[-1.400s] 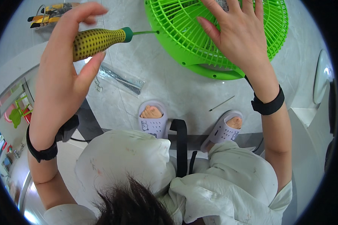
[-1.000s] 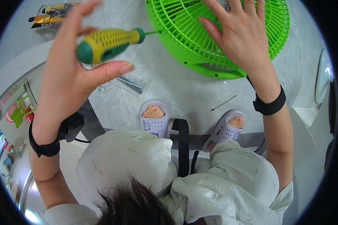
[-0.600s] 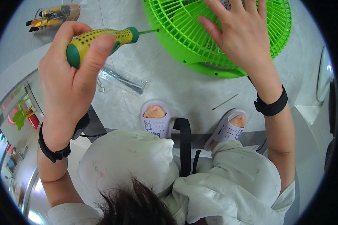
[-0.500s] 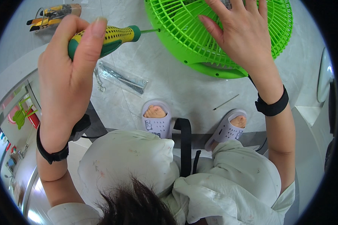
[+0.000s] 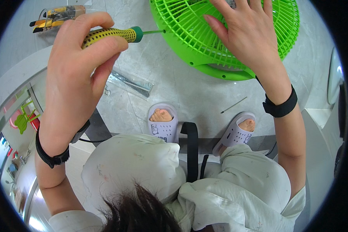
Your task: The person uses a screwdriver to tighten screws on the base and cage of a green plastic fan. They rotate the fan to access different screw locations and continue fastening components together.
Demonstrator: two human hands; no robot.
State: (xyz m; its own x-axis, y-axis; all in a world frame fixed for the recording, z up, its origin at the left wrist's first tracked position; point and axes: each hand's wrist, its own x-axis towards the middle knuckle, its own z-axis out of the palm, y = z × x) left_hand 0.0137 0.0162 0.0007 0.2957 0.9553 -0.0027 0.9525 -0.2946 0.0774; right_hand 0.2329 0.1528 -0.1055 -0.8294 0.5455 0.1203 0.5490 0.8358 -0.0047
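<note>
My left hand (image 5: 75, 65) is closed around the yellow and green dotted handle of a screwdriver (image 5: 132, 34). The screwdriver lies nearly level, and its thin shaft points right. Its tip meets a dark screw hole on the left rim of a bright green fan (image 5: 195, 54). My right hand (image 5: 253, 38) rests flat on the fan's round slatted grille, with fingers spread and nothing in them. Two more holes show along the fan's near rim. The fan's far part runs out of the picture.
A clear container with yellow-black tools (image 5: 60, 19) lies at the far left. On the tiled floor, a plastic bag with dark tools (image 5: 133, 85) lies near my left hand. A thin metal rod (image 5: 234, 105) lies before my slippered feet (image 5: 163, 120). A pale curved edge (image 5: 23, 71) runs along the left.
My left hand's grip on the screwdriver has shifted: the thumb has slid forward along the handle and the hand has turned. The tip stays at the rim hole. My right hand has hardly moved.
</note>
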